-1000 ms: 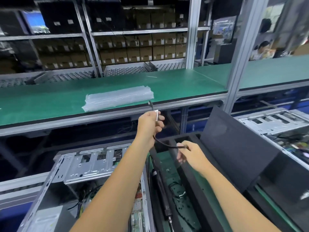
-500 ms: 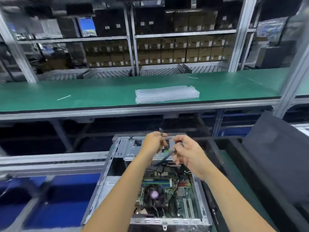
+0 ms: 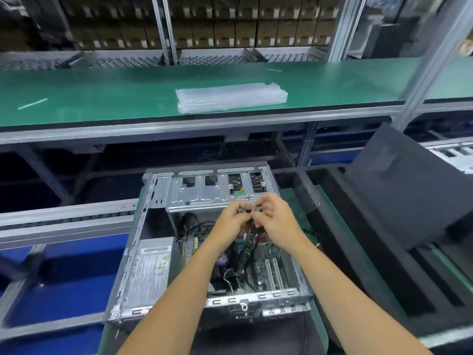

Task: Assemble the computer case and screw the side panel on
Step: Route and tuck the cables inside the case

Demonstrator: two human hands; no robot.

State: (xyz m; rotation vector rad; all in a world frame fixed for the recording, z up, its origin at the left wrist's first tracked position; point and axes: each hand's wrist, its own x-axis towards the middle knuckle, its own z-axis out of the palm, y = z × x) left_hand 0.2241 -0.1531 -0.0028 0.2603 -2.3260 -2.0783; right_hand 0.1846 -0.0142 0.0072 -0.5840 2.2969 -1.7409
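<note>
Together, the left hand [image 3: 234, 221] and right hand [image 3: 277, 221] are pinching 1 black cable [image 3: 247, 243] — fingertips touching. Both are hovering over the open computer case [image 3: 153, 201] — side panel off.

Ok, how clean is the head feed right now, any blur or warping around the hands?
Head view: left hand and right hand are motion-smeared over the open computer case, so what they pinch is unreadable; wide-angle bending bows the green bench edge; lighting even, no harsh glare.

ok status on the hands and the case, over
Left hand and right hand pinching a black cable. Computer case open, side panel off. Nothing blocking.
</note>
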